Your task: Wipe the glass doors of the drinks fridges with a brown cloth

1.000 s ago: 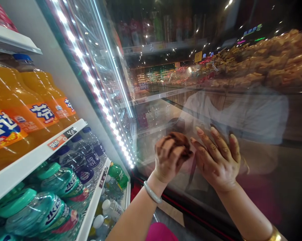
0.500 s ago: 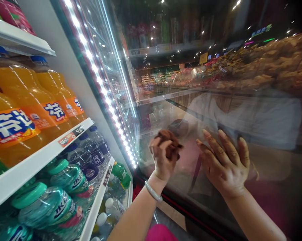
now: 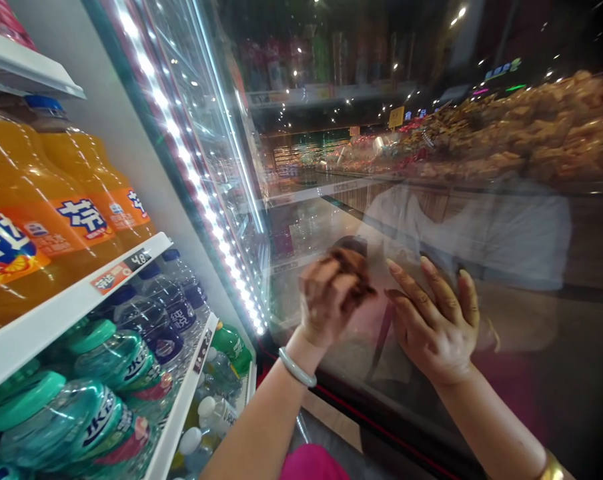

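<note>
A crumpled brown cloth is bunched in my left hand, whose fingers are closed round it; a pale bangle circles that wrist. The cloth is against or very near the glass door, slightly blurred by motion. To its right, my right hand has its fingers spread and appears to lean on the same glass, holding nothing. Part of a gold band shows on the right wrist. The pane reflects a person's pale top and both hands.
On the left, cooler shelves hold orange soda bottles, teal-capped bottles and water bottles. A bright LED strip runs down the cooler frame. Through the glass, a heap of tan goods shows.
My left hand has moved the cloth slightly right relative to my right hand, which stays spread. The view has shifted, so the shelves and right hand appear further left.
</note>
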